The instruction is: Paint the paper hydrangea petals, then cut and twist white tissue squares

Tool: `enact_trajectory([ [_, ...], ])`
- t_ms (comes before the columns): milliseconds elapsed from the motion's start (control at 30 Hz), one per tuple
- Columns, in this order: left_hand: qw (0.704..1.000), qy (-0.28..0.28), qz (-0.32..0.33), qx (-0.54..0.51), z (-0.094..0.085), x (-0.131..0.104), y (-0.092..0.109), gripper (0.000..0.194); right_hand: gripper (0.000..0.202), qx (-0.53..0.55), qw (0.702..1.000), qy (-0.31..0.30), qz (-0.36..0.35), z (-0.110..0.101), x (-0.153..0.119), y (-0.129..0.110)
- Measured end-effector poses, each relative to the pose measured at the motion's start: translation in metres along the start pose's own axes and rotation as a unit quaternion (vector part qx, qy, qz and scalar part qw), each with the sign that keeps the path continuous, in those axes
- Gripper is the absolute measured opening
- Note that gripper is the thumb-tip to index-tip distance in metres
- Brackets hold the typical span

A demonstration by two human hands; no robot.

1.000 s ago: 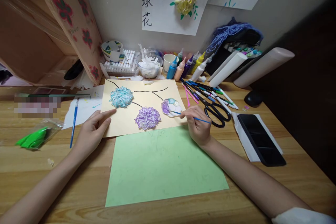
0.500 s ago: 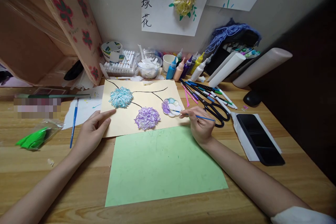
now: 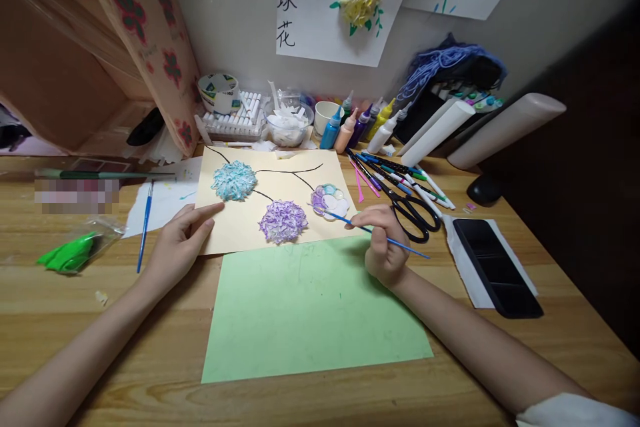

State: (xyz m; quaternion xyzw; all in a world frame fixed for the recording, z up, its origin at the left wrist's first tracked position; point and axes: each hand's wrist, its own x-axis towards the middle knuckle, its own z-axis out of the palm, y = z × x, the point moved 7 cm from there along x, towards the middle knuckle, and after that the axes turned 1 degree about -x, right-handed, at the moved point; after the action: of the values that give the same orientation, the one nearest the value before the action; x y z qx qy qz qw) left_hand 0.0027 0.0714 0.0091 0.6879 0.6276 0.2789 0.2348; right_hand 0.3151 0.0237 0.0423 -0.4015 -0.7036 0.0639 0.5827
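Note:
My right hand (image 3: 385, 243) grips a thin blue paintbrush (image 3: 395, 241), its tip over the purple paint in a small flower-shaped palette (image 3: 336, 208). The palette rests on the right part of a cream paper (image 3: 225, 227). On that paper are a blue-and-white paper flower (image 3: 234, 180), a purple-and-white paper flower (image 3: 283, 221) and thin dark drawn branches. My left hand (image 3: 187, 237) lies at the paper's left edge, index finger stretched onto it and thumb apart, holding nothing. Under the cream paper's front edge is a green sheet (image 3: 315, 320).
Black scissors (image 3: 415, 217) and several pens lie right of the paper. Behind stand paint bottles (image 3: 331, 130), a paper cup (image 3: 325, 117) and a bowl of paper strips (image 3: 289, 125). A black lidded case (image 3: 493, 267) lies at right, another blue brush (image 3: 145, 227) at left.
The brush has tilted and its tip has shifted left over the purple paint, with my right fingers lifting around it. The view has shifted slightly; my left hand stays put on the paper.

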Motion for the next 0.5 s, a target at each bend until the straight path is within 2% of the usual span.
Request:
enact_trajectory([
  [100, 1.000, 0.000, -0.005, -0.005, 0.001, 0.000, 0.000, 0.038, 0.019, 0.071, 0.996, -0.038, -0.028, 0.008, -0.007, -0.019],
  [267, 1.000, -0.006, -0.004, -0.019, 0.002, -0.001, 0.001, 0.039, 0.020, 0.076, 0.973, -0.185, -0.112, 0.029, -0.014, -0.048],
  [500, 0.999, -0.009, -0.010, -0.037, 0.003, -0.002, 0.000, 0.038, 0.020, 0.058, 0.971, -0.213, -0.092, 0.038, -0.015, -0.039],
])
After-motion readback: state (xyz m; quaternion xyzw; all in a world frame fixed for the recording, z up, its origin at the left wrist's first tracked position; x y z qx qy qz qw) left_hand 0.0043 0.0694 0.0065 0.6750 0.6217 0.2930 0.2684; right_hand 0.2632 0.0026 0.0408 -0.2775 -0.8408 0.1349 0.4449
